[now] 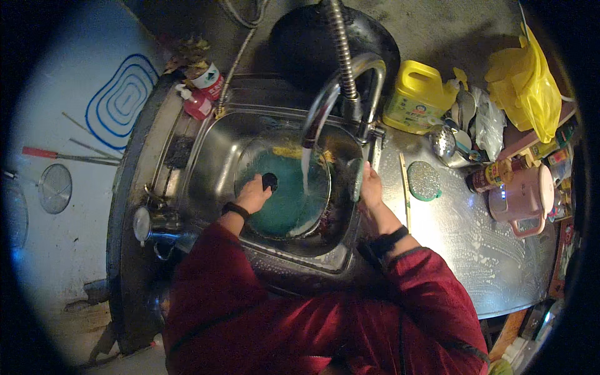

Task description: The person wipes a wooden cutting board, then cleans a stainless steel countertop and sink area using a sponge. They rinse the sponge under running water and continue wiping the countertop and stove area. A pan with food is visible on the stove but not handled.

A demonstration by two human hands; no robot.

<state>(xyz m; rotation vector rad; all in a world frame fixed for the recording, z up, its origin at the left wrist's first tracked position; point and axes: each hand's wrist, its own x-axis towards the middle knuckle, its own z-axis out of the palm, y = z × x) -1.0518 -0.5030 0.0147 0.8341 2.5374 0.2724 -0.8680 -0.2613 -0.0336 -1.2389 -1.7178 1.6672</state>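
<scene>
In the sink [199, 159], a round, see-through disc with a metal rim, apparently a glass pot lid [300, 213], lies over something teal. My left hand [253, 193] grips a black knob [269, 181] that looks like the lid's handle. A stream of water [305, 168] runs from the curved metal faucet [323, 110] onto the lid. My right hand [371, 187], at the sink's right edge, holds a thin pale-green object [357, 180], perhaps a scouring pad seen edge-on.
Right of the sink, a wet steel counter [450, 253] bears a metal scouring pad [424, 181], a thin stick [405, 187], a yellow jug [417, 101] and a pink lidded pitcher [515, 201]. Behind the faucet leans a dark wok [300, 42]. A red pump bottle [197, 104] stands at the back left.
</scene>
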